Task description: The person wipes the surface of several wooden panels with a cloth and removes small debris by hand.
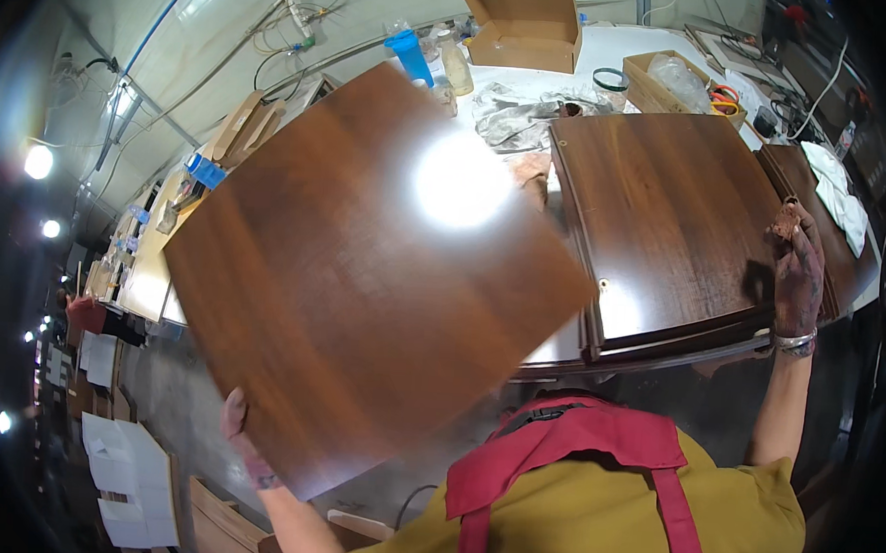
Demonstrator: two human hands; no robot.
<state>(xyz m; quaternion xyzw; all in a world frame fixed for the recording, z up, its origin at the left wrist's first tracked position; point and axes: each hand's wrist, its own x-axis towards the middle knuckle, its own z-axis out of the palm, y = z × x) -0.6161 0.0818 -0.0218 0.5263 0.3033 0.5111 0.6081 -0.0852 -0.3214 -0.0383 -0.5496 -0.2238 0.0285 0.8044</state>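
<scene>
A large glossy brown wooden panel (323, 270) is held up at a tilt, a bright lamp reflection on its upper part. My left hand (241, 436) grips its lower left edge, with most of the fingers hidden behind the board. Out to the right, my right hand (799, 270) is raised over a stack of similar panels, its top board (677, 209) showing a few small metal fittings along the left side. Between the pinched fingertips of that hand is a small crumpled reddish-brown cloth (786, 223). Both hands look stained dark.
Behind the panels, the white table (626, 41) bears an open cardboard box (523, 25), a blue cup (409, 56), grey rags (532, 116) and a carton of tools (674, 78). A white cloth (834, 197) lies far right. Another person (100, 319) is at the far left.
</scene>
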